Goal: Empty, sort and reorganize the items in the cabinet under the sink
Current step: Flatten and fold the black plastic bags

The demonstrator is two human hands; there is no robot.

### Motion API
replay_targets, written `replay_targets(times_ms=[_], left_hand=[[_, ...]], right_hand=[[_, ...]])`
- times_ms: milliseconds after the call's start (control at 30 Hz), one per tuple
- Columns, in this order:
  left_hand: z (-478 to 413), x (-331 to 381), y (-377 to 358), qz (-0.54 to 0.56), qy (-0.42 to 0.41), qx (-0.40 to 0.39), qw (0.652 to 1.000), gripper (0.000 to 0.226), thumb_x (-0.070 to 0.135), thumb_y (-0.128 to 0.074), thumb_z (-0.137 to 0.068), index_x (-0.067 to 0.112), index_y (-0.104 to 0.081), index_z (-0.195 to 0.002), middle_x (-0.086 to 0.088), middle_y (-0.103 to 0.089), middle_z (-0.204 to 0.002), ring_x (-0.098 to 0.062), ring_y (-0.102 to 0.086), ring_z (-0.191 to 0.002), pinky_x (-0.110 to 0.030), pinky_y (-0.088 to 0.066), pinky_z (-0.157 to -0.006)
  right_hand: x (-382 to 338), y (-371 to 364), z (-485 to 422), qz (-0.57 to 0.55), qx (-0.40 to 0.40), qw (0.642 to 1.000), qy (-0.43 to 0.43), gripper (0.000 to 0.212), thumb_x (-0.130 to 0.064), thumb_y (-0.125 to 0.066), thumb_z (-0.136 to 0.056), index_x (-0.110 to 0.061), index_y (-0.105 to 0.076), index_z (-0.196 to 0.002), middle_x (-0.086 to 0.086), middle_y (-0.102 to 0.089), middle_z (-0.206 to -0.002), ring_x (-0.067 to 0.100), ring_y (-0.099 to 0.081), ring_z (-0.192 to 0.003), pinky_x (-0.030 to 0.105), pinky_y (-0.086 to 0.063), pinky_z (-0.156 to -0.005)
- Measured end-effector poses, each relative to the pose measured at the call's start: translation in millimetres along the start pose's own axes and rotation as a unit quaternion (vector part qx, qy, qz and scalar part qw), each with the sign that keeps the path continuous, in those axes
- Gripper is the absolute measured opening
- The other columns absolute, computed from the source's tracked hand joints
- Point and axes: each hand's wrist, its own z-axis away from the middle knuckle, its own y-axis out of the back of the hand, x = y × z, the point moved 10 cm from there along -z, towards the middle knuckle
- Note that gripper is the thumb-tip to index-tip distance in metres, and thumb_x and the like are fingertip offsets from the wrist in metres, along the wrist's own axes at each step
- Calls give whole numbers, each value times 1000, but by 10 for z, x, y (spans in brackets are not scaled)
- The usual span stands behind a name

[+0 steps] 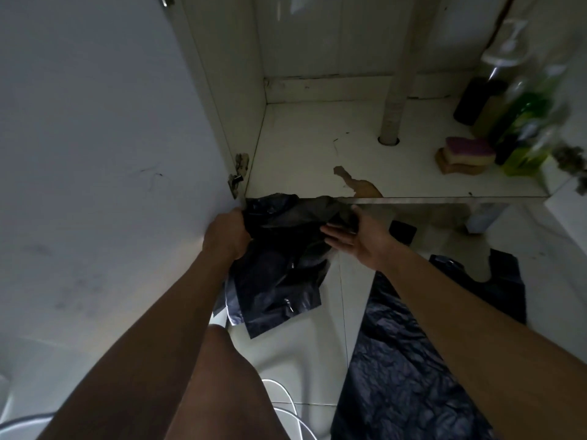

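Gripping a crumpled black plastic bag (279,249) at its upper left edge, our left hand (226,234) is closed around the plastic, just in front of the cabinet floor (301,147). Our right hand (352,238) is open, fingers extended, its palm touching the right side of the same bag. The bag hangs below the cabinet's front edge, above the tiled floor (343,296). A second black bag (413,360) lies spread flat on the tiles to the right. Inside the cabinet, a drain pipe (397,90) stands upright near the middle. At the right rear we see stacked sponges (467,154), a dark bottle (476,100), and green bottles (524,128); these are blurred. The cabinet door (95,138) stands open at left.
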Motion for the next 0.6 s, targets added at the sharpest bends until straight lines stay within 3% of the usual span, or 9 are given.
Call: replay_targets(times_ms=[67,167,233,333,400,467,533,600], left_hand=[[-4,16,-15,-16,-5,-1,1000,17,10,-51,-97,0,-56,-109,-23,-64,-103,-36,-62,-89,-32,-39,-65],[-11,61,5,-3,-2,14,1000,21,7,-49,-95,0,-52,-114,-22,-63,-103,-35,-61,-86,-34,-41,-63],[56,182,204,15,-28,99,995,32,7,-54,-89,2,-50,-120,-19,-58,-103,-35,-57,-90,-39,-43,-69],[450,707,410,-23,-182,258,948,14,20,-60,-80,11,-54,-90,-9,-53,-85,-26,-49,-79,-37,-36,-68],[664,1031,135,-4,-277,223,935,15,25,-63,-77,14,-54,-76,-5,-52,-74,-23,-49,-72,-34,-36,-60],[658,1114,-353,-2,-291,143,946,16,30,-64,-75,14,-62,-79,-5,-58,-80,-23,-56,-77,-31,-47,-55],[529,1061,-882,-40,-262,29,964,42,38,-58,-74,16,-67,-109,-9,-63,-107,-30,-60,-98,-39,-55,-71],[380,839,-1346,-77,-170,-106,977,63,48,-51,-81,29,-50,-140,-9,-49,-141,-38,-48,-126,-52,-44,-99]], right_hand=[[-146,59,-8,-45,19,998,29,39,-32,-32,-109,-9,-57,-127,15,-74,-108,25,-74,-98,44,-57,-90],[-295,100,-10,-55,33,996,56,37,-36,-33,-108,-16,-64,-110,11,-75,-105,24,-70,-108,50,-48,-104],[-303,89,-16,-50,31,997,52,36,-37,-32,-107,-20,-63,-112,10,-73,-113,23,-70,-108,52,-47,-104],[-225,39,-29,-37,28,998,35,37,-37,-29,-108,-20,-61,-114,11,-69,-119,24,-69,-109,53,-47,-104],[-173,-14,-14,-24,33,999,28,38,-34,-30,-108,-15,-59,-124,11,-69,-114,25,-68,-107,53,-50,-100],[-138,-56,4,-4,41,999,19,39,-31,-33,-108,-11,-56,-131,13,-67,-116,28,-67,-107,53,-53,-95],[-142,-87,24,15,34,999,18,38,-32,-35,-107,-11,-55,-132,15,-65,-124,29,-66,-109,52,-55,-92],[-221,-92,67,8,22,999,30,37,-35,-38,-106,-15,-56,-132,15,-64,-127,29,-68,-107,51,-56,-92]])
